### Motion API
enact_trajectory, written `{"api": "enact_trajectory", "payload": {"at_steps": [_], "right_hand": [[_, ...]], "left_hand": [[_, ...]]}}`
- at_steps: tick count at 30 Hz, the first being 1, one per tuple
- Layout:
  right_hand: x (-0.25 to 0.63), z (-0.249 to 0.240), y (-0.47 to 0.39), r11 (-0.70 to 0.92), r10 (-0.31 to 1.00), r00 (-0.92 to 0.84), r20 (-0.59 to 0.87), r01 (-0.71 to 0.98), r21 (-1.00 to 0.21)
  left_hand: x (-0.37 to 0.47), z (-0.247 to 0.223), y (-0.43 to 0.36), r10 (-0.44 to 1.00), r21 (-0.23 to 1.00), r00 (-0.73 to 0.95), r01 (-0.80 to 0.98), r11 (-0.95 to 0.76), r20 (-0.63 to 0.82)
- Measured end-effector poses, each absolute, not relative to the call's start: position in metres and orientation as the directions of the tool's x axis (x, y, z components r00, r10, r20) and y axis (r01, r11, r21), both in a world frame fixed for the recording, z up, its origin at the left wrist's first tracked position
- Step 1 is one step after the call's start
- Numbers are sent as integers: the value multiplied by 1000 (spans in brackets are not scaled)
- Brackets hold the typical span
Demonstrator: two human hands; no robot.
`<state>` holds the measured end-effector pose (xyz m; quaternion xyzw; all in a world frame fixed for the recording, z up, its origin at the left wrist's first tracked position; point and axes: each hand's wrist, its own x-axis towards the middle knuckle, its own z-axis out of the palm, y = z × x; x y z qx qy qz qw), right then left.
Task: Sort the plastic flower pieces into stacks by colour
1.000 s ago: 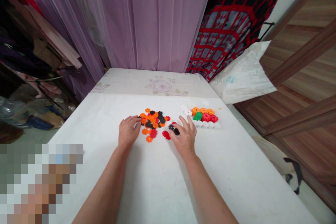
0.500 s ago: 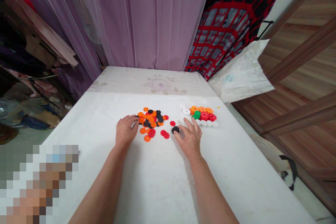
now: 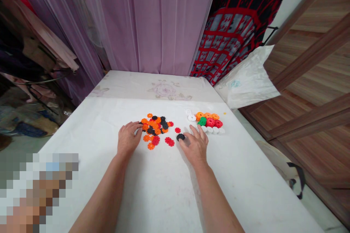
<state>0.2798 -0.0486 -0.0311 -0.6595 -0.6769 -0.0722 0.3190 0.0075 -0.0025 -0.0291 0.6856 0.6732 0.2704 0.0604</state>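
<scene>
My right hand (image 3: pixel 194 143) pinches a small stack of black notched plastic discs (image 3: pixel 180 137) between thumb and forefinger, just above or on the white cloth; its other fingers stretch forward. My left hand (image 3: pixel 129 137) rests at the left edge of a loose pile of orange, black and red discs (image 3: pixel 153 124). Its fingers reach to the pile's edge, thumb apart, beside a black disc at the fingertips. Between the hands lie a single red disc (image 3: pixel 177 130) and a pair of overlapping red discs (image 3: pixel 169 141).
Beyond my right hand stand rows of stacked discs: orange (image 3: pixel 207 116), red (image 3: pixel 214 122), green (image 3: pixel 202 121) and white (image 3: pixel 213 130). Some white discs (image 3: pixel 191 116) lie to their left. A white bag (image 3: pixel 247 80) leans at the table's (image 3: pixel 164 189) right edge.
The whole view has shifted slightly. Both hands keep nearly the same places, and the black stack stays in my right hand's pinch.
</scene>
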Motion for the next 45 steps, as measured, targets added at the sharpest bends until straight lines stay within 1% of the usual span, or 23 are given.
{"api": "enact_trajectory", "payload": {"at_steps": [8,11,15,18,22,24,27,31,35,40,45], "right_hand": [[279,-31,-49,119,846,82,527,934,-336],[275,-29,-50,140,831,75,551,931,-338],[261,-22,-49,224,825,-15,565,927,-302],[243,-15,-42,293,857,-123,501,915,-276],[217,-4,-25,352,906,-251,342,895,-274],[205,-1,-18,408,899,-336,280,874,-262],[193,1,-12,488,866,-433,250,843,-227],[194,2,-16,465,877,-417,237,860,-210],[208,2,-28,424,899,-378,220,877,-226],[215,2,-32,354,926,-298,233,900,-254],[209,6,-24,356,929,-313,195,901,-247]], "left_hand": [[7,-29,-3,957,442,-50,893,-86,287],[8,-28,-3,959,448,-49,890,-86,281],[11,-27,-4,961,447,-49,891,-81,271],[13,-26,-5,967,440,-36,894,-82,253],[15,-26,-6,972,422,2,901,-104,237],[15,-26,-7,974,414,25,903,-118,223],[15,-26,-7,976,410,47,902,-133,213],[16,-23,-7,975,427,33,895,-127,220],[18,-22,-7,976,460,20,880,-120,217],[19,-24,-8,976,475,34,869,-135,214],[18,-27,-7,976,468,41,873,-139,213]]}}
